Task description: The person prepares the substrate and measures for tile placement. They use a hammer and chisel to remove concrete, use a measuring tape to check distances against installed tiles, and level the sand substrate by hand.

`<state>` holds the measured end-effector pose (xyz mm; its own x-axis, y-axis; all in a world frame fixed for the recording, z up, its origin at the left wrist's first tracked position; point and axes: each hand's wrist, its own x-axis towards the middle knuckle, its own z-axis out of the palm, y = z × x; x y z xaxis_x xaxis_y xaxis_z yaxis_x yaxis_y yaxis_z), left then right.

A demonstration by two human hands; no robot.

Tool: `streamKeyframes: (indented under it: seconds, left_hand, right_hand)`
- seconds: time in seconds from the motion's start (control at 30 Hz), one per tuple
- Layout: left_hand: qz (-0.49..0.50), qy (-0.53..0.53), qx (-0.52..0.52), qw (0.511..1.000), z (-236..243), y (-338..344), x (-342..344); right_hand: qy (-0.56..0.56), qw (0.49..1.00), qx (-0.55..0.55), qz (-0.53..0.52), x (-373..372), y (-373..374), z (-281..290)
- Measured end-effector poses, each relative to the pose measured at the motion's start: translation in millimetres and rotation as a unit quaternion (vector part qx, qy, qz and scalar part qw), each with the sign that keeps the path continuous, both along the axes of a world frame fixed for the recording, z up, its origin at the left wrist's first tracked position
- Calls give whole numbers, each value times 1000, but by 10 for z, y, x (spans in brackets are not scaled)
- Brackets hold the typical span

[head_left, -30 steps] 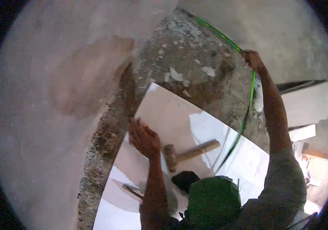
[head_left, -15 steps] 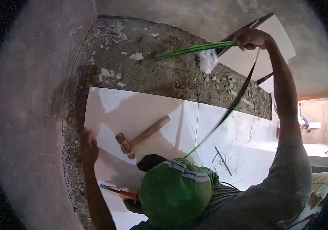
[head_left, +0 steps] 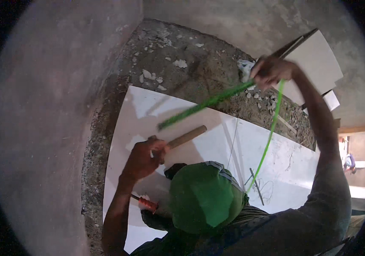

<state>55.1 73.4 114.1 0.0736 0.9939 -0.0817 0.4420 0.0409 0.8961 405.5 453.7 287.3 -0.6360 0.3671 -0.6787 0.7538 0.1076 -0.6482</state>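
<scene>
My right hand (head_left: 274, 72), raised at the upper right and blurred, is closed on a long, narrow green band (head_left: 210, 102). One length of the band slants down to the left over the white panel; another hangs from the hand toward my shoulder. My left hand (head_left: 144, 158) is over the head end of a wooden-handled hammer (head_left: 188, 135) and hides most of that head. Its fingers are bent and smeared, and whether they touch the hammer cannot be made out. A red-handled tool with a thin dark shaft (head_left: 148, 205) lies near my left forearm.
Large white panels (head_left: 120, 141) meet at a thin seam below me. Rough ground (head_left: 199, 64) with pale rubble borders them, along grey walls (head_left: 46, 128). Pale boards (head_left: 318, 59) lean at the upper right. Dark thin rods (head_left: 257, 187) lie on the panels. My green cap (head_left: 206, 196) blocks part.
My left hand has come from the panel's left edge to over the hammer head. The right hand has lowered slightly, and the band's free length has swung down across the panel. The view has shifted.
</scene>
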Motion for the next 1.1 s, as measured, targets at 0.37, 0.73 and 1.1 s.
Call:
streamKeyframes:
  seconds: [0.37,0.73,1.1]
  left_hand:
    - [-47,201,-72,976,-70,-735,-248]
    - [-125,203,-276,931,-819,-2628,-461]
    - [-113,252,-347,896,-1040,-2859,-416]
  right_hand:
    - [88,970,-223,39,-774,-2382,-2362]
    - [197,870,434,130,-776,-2443,-3252]
    - [206,806,492,256,-1522,-2585,-3785]
